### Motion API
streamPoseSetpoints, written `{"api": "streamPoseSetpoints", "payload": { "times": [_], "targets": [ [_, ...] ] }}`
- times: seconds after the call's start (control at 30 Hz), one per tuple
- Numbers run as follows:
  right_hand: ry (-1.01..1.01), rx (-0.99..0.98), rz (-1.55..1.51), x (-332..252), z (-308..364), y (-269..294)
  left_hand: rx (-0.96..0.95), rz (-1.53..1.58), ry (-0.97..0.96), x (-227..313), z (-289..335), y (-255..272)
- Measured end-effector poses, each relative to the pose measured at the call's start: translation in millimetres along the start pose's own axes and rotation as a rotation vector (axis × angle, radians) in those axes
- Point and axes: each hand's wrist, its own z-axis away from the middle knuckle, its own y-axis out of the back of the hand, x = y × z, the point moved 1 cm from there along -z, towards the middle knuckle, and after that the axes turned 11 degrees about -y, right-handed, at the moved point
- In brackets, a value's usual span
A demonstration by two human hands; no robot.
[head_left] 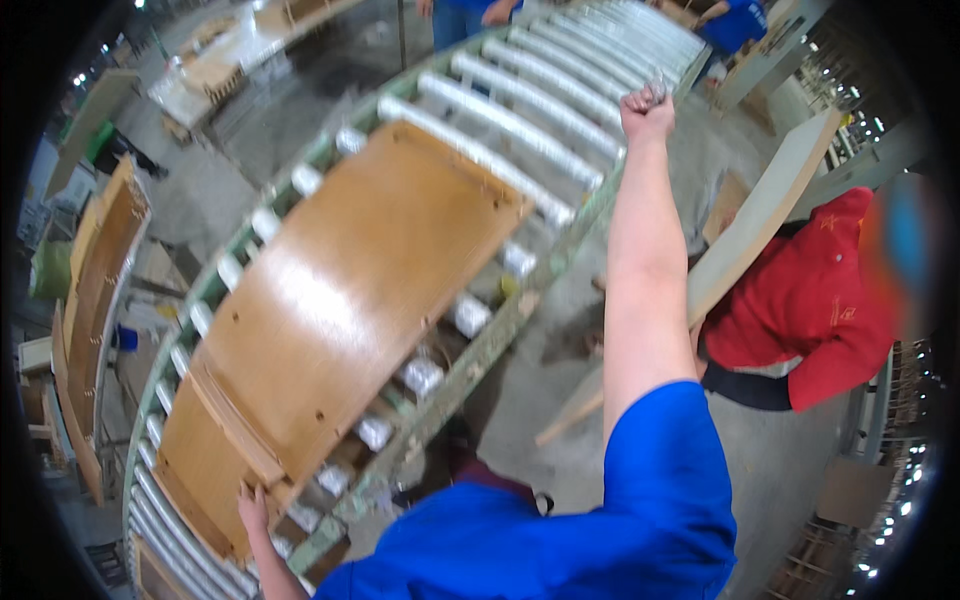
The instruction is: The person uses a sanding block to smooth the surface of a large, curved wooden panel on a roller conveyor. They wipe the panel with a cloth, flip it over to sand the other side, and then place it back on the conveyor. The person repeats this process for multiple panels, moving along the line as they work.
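Under the left hand [254, 507], half-open fingers touched a flat brown wooden panel [350, 265], right hand [648, 112] clenched, contents unclear.

Toward nine o'clock, a glossy honey-brown wooden panel [360, 330] shows a white glare and a few dark spots. Silvery-white rollers [520, 90] form stripes at twelve o'clock, edged by a mottled grey-green rail [560, 255]. At six o'clock the wearer's shirt [540, 540] is plain bright blue. A co-worker's top [800, 290] at three o'clock is red with small yellowish motifs; beside it, a board [765, 210] is pale beige. Grey floor [760, 450] fills four o'clock.
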Motion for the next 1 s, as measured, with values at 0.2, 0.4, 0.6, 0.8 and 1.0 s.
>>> {"api": "streamPoseSetpoints", "payload": {
  "times": [0.2,0.4,0.6,0.8,1.0],
  "targets": [
    [-0.087,-0.541,-0.398,-16,76,-78,0.086,-0.001,-0.127,-7,-8,-11],
    [-0.407,-0.534,-0.693,121,232,-11,0.088,-0.185,-0.122,-36,-6,-20],
    [-0.672,-0.396,-0.786,172,374,69,0.059,-0.135,-0.158,-63,-7,-29],
    [-0.469,-0.167,-0.693,109,439,109,0.219,-0.155,-0.427,-93,0,-42],
    [-0.276,-0.193,-0.673,46,483,154,0.54,0.282,-0.338,12,58,9]
  ]
}}
